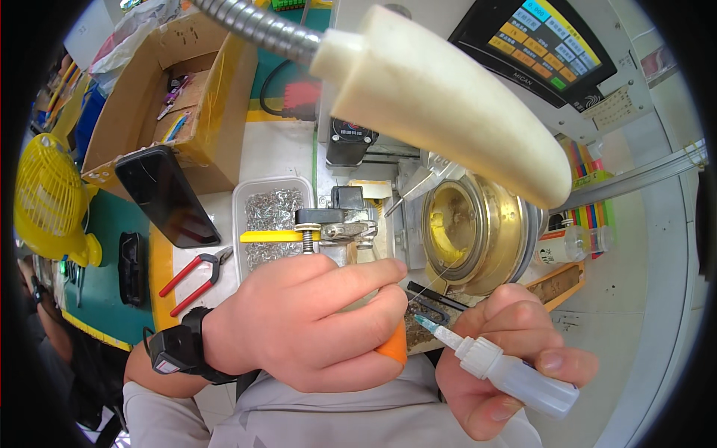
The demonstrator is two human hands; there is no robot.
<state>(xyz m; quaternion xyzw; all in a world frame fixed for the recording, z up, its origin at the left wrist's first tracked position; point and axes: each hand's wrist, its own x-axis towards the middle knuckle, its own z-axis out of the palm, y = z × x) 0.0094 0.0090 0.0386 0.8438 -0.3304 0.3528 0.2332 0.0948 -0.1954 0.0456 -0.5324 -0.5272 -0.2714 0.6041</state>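
Observation:
My right hand [515,351] grips a small translucent squeeze bottle [530,384] with a white cap and a blue-green needle tip. The bottle tilts, its tip pointing up and left toward my left fingertips. My left hand [328,321] is closed, back upward, in front of a small metal clamp [343,224]. An orange piece [393,346] shows beneath its fingers; whether it is a handle or a finger cover I cannot make out. A thin thread or wire runs between the hands, up toward a round brass-coloured machine part [478,235]. What my left fingers pinch is hidden.
A white tray of small metal pieces [272,209] lies beyond my left hand, with red-handled pliers [198,280] and a leaning phone [168,196] to its left. A cardboard box [216,112] and yellow fan [52,194] stand farther left. A cream lamp head [448,104] hangs overhead.

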